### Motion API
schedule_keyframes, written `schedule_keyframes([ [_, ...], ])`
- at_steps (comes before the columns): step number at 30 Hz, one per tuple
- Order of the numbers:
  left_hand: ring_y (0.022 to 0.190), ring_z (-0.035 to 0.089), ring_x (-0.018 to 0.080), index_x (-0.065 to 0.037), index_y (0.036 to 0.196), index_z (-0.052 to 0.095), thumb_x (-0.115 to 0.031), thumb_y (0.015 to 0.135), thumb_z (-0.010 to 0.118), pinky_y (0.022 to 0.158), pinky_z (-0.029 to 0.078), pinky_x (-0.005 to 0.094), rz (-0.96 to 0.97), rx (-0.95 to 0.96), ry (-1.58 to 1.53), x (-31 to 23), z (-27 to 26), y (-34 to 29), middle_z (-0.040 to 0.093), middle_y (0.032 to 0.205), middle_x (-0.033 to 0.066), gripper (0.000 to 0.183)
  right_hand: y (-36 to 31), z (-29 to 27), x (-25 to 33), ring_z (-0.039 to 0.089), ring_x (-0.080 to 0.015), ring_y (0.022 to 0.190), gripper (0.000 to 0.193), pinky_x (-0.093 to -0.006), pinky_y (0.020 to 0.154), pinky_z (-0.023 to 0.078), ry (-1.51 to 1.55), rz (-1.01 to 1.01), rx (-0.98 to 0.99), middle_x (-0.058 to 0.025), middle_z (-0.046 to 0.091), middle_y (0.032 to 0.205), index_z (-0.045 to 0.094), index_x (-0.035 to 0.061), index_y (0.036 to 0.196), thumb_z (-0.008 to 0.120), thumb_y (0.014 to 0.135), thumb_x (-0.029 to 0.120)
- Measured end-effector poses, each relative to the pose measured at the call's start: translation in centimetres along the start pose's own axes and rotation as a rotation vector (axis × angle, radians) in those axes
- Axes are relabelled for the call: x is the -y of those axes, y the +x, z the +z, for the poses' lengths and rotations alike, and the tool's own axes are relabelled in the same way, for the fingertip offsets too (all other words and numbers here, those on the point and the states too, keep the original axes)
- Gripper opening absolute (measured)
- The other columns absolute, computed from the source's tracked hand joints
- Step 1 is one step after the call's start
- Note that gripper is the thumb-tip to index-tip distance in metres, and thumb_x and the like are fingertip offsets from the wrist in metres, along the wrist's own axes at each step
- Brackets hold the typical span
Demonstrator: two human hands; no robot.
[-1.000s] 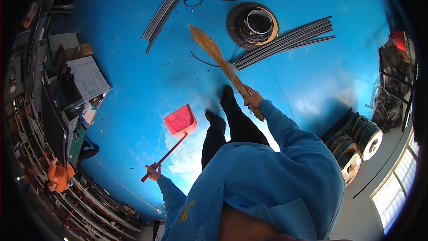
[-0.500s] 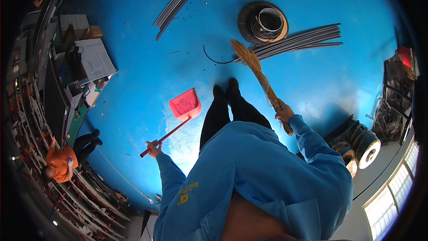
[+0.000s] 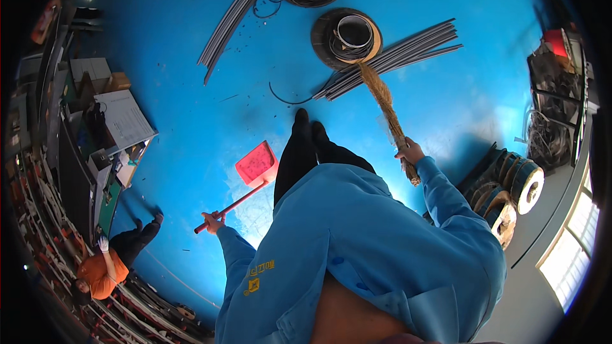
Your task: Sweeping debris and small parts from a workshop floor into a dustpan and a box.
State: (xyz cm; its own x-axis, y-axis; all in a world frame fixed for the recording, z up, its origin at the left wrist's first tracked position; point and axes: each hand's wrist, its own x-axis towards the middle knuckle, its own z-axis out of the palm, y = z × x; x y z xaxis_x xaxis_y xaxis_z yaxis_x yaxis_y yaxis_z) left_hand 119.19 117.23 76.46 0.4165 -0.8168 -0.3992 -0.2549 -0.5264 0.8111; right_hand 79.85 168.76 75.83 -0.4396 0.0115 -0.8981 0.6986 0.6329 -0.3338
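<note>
My left hand [image 3: 213, 222] is closed round the handle of a red long-handled dustpan [image 3: 255, 164]. The pan hangs to the left of my legs, with dark bits in it. On the right, my right hand [image 3: 410, 151] grips a straw broom [image 3: 384, 105] near its lower end in the picture. The broom's bristles point away from me and overlap the near edge of a bundle of grey tubes [image 3: 408, 57] in view. Whether the bristles touch the tubes, I cannot tell.
Coils of black cable [image 3: 347, 37] lie ahead on the blue floor [image 3: 172, 83], with more grey rods [image 3: 239, 16] at left. Dark scraps are scattered there. Boxes [image 3: 124, 118] and a person in orange [image 3: 102, 274] are left; spools [image 3: 526, 188] and a rack [image 3: 554, 99] stand right.
The floor and its coils have shifted left and partly down in view. The broom's bristles have swung rightward. The person in orange has changed posture. Both hands keep their holds.
</note>
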Motion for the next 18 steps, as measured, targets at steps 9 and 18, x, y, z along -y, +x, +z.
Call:
schedule_keyframes([
  [9, 0.067, 0.059, 0.0159, -0.007, 0.082, 0.057, -0.043, 0.083, 0.058, 0.054, 0.054, 0.0345, 0.037, 0.056, -0.019, 0.1, -0.4, 0.6, 0.058, 0.065, 0.0039, 0.036, 0.2, -1.9, 2.1, 0.061, -0.0297, 0.076, 0.071, -0.0384, 0.068, 0.047, -0.599, -0.055, -0.036, -0.0128, 0.065, 0.085, 0.041, 0.0123, 0.13, 0.064, 0.063, 0.007],
  [18, 0.066, 0.058, 0.0165, -0.008, 0.079, 0.055, -0.045, 0.081, 0.058, 0.054, 0.054, 0.0362, 0.018, -0.065, -0.123, 2.5, -4.0, -1.1, 0.059, 0.064, 0.0048, 0.038, 0.4, 0.5, 1.5, 0.06, -0.0287, 0.074, 0.072, -0.0381, 0.065, 0.047, -0.532, -0.171, 0.02, -0.012, 0.064, 0.088, 0.042, 0.013, 0.128, 0.066, 0.06, 0.004],
])
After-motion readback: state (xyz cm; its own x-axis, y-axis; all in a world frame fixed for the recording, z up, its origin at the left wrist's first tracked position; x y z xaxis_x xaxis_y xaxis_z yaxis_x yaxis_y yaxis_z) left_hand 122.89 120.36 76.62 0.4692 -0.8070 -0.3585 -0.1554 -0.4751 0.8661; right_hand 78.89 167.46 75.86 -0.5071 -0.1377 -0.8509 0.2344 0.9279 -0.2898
